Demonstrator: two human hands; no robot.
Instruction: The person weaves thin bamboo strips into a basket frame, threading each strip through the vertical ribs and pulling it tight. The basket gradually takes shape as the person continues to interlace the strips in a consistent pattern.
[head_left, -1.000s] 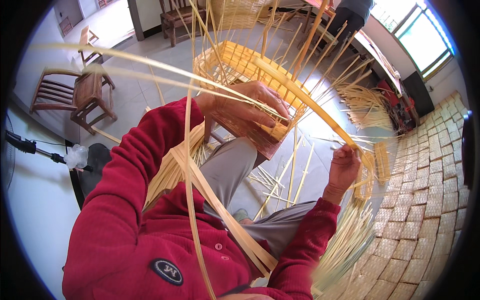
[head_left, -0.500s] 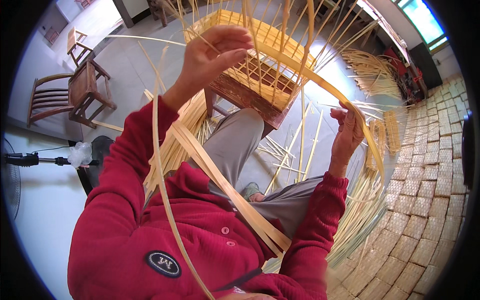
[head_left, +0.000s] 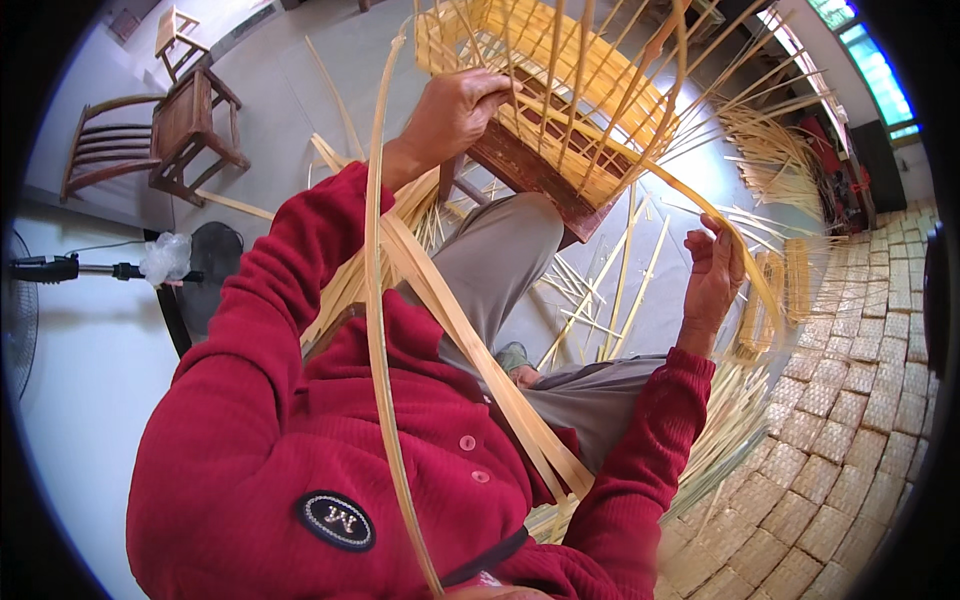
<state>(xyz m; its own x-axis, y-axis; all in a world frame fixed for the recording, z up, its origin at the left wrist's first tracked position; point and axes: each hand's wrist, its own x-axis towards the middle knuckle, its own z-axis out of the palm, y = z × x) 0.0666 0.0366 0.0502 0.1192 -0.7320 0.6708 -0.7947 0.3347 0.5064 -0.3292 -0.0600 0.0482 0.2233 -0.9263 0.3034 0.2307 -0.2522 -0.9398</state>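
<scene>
An unfinished yellow bamboo basket (head_left: 617, 66) with upright stakes sits tilted on a worn wooden stool (head_left: 530, 180). At its near-left side, my left hand (head_left: 458, 118) pinches the long yellow strip among the stakes. That strip (head_left: 762, 285) runs out past the basket to the right, where my right hand (head_left: 710, 265) grips it between thumb and finger, the other fingers curled. A long pale strip (head_left: 376, 300) hangs in front of my left forearm. A bundle of broad strips (head_left: 442, 317) lies across my lap.
A wooden chair (head_left: 183, 118) stands at left, above a fan's pole (head_left: 125, 271) and plastic bag (head_left: 165, 259). Loose strips (head_left: 590, 310) lie on the floor. Piled strips (head_left: 765, 165) are at back right, woven pieces (head_left: 775, 285) beside them, stacked woven blocks (head_left: 840, 400) along the right.
My left hand rose from inside the basket with fingers spread, then closed among the stakes. The thin strips it held earlier left it. My right hand, still on the yellow strip, appears higher and farther right.
</scene>
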